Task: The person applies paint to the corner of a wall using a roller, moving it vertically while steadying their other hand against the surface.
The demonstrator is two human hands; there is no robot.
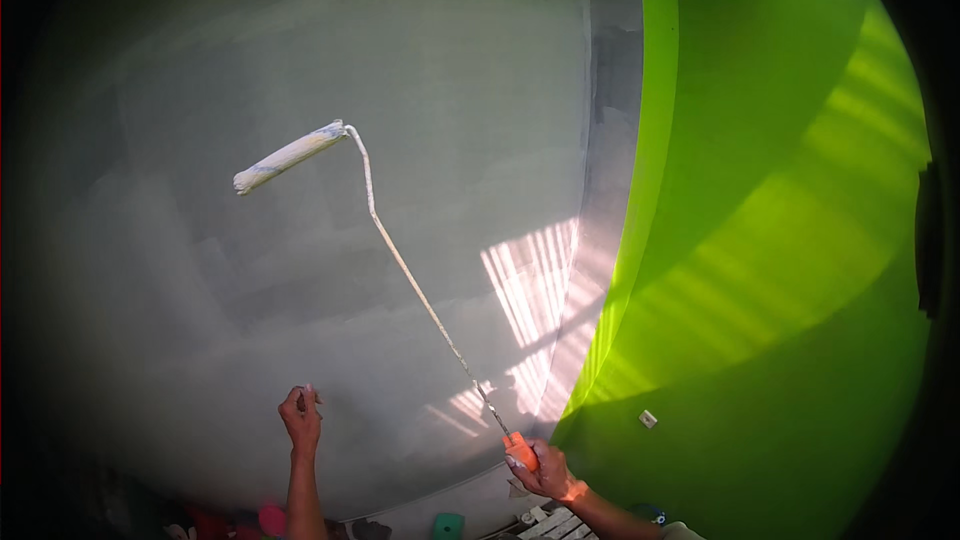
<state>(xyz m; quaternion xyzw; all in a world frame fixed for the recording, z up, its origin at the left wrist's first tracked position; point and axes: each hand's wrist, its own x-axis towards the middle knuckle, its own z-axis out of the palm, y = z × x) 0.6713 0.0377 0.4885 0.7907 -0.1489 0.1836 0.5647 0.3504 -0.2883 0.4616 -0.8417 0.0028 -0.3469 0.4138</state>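
Observation:
My right hand (546, 471) is wrapped round the orange grip of a paint roller (418, 290). From that grip a long, paint-spattered metal rod runs up and to the left, then bends to the whitish roller sleeve. The sleeve is tilted, its left end lower, in front of a patchily painted grey-white wall (420, 70). I cannot tell whether it touches the surface. Raised at the lower left, my left hand (301, 417) has its fingers curled together. Anything between those fingers is too small to make out.
A bright green wall (770, 190) meets the grey one at a corner on the right. It carries a small white wall fitting (648, 420). Striped sunlight falls across both walls. Along the lower edge are a pink object (272, 519), a green object (448, 525) and a white slatted object (558, 524).

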